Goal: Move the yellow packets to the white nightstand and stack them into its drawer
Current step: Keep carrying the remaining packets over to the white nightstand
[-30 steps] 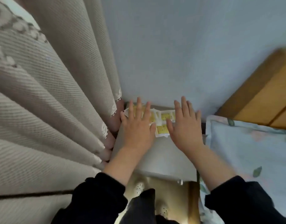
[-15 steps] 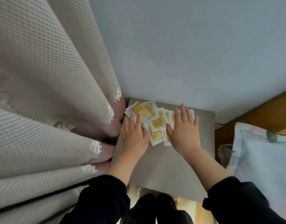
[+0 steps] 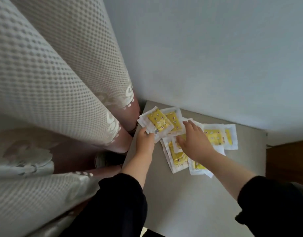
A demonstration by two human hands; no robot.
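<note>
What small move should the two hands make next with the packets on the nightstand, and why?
Probably the right hand should sweep the loose yellow packets toward the left hand, into one pile. They lie fanned and overlapping on the nightstand top; the left hand pinches the leftmost packet, and the right hand lies flat on the middle ones.

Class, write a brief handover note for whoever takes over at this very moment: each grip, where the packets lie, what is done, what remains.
Left grip pinches the edge of the leftmost packet. Right grip is open, fingers resting on the spread.
Yellow packets lie overlapping on the white nightstand, near the wall.
Done: packets are on the nightstand.
Left: gather them and stack them in the drawer, which is not in view.
</note>
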